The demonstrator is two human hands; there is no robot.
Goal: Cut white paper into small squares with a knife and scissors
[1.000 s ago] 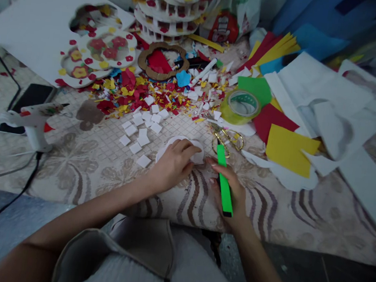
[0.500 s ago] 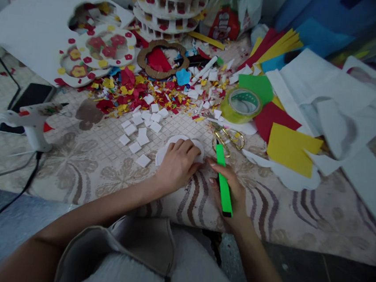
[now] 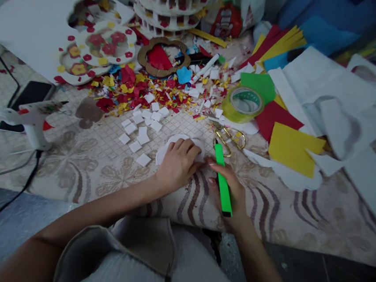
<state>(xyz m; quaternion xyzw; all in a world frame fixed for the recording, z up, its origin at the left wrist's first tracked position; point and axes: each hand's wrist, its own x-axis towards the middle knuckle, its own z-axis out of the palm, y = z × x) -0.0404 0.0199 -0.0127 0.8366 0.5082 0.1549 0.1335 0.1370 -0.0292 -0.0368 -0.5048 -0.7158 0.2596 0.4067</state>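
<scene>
The left hand (image 3: 177, 164) lies over the white cutout (image 3: 162, 154), fingers bent — whether they pinch it, I cannot tell. The right hand (image 3: 231, 191) has its fingers closed round 1 green tool (image 3: 224, 194), tip near the scissors (image 3: 223, 128). The cutout lies on the cloth (image 3: 105, 175), beside paper squares (image 3: 143, 136).

Bare left forearm (image 3: 101, 212): slants in from the lower left, crossing above the near edge of the beige patterned cloth surface (image 3: 299, 231).
Left wrist (image 3: 159, 183): almost straight, just inside that edge.
Left hand (image 3: 180, 161): back upward, knuckles raised, fingers bent down — palm hidden.
Bare right forearm (image 3: 262, 263): slants in from the lower right over the same edge.
Right hand (image 3: 235, 189): curled in a grip — palm turned inward, nails visible.
Gap between hands: narrow, fingertips near each other.
</scene>
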